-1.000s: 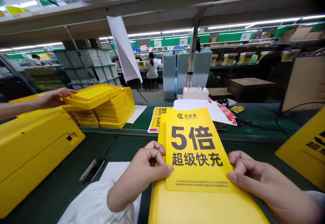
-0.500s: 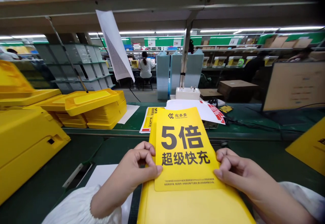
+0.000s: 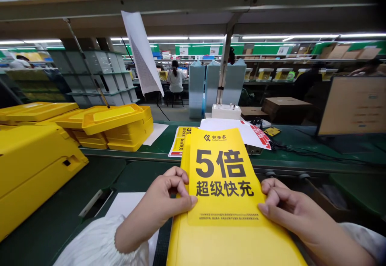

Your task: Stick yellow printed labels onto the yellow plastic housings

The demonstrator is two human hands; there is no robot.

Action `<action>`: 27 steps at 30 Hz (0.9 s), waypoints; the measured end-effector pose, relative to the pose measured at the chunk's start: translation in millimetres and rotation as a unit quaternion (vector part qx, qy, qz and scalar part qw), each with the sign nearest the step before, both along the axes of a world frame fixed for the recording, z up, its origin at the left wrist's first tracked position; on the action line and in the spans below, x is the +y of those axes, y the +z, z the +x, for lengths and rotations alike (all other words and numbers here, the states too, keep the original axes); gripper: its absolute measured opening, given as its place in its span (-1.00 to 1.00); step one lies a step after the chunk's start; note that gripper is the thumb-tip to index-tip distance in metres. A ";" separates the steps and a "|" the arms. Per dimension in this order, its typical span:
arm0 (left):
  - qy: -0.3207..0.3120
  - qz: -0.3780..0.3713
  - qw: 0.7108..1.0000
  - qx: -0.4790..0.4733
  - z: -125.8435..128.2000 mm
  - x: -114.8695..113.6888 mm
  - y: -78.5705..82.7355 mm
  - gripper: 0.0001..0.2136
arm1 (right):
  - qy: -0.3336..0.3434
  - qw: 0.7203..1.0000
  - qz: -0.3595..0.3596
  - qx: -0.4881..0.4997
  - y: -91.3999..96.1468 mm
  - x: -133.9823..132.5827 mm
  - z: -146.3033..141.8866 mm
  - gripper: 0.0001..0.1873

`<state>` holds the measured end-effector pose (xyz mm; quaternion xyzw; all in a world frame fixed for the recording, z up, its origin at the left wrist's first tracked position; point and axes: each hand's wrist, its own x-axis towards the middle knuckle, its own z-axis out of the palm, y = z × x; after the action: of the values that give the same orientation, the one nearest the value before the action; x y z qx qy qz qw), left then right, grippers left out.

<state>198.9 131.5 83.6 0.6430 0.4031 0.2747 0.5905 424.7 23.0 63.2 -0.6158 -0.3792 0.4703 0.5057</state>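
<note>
A yellow sticker sheet printed with a large "5" and dark characters lies on a yellow plastic panel in front of me. My left hand pinches the sheet's left edge with curled fingers. On the other side, my right hand presses its fingers on the sheet's lower right edge. Both wrists show white sleeves.
A large yellow housing sits at the left, with stacked yellow trays behind it. Printed sheets and a white box lie on the green bench beyond. A monitor stands at right. A paper hangs overhead. A seated person works in the distance.
The other person's hand at the trays and the yellow panel at the right have left the view. My hands keep their grip on the sheet, which has barely shifted.
</note>
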 end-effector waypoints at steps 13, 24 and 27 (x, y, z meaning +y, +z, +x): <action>0.068 0.102 0.990 0.063 -8.0 -5.8 -22.4 -0.63 | -0.069 0.994 0.081 0.000 -11.2 0.2 -9.5 -0.62; 0.136 -0.134 0.967 -0.170 -5.6 -37.3 -68.2 -0.13 | -0.037 0.947 0.223 -0.227 -23.1 -3.8 24.6 -0.83; 0.092 -0.161 0.959 -0.215 -4.9 -42.2 -97.2 -0.05 | 0.135 0.869 0.316 -0.355 10.7 7.3 3.8 -0.72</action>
<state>194.0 89.2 -13.7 0.4248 0.3633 0.3911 0.7312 428.5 30.3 73.9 -0.4916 -0.7410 0.1384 0.4360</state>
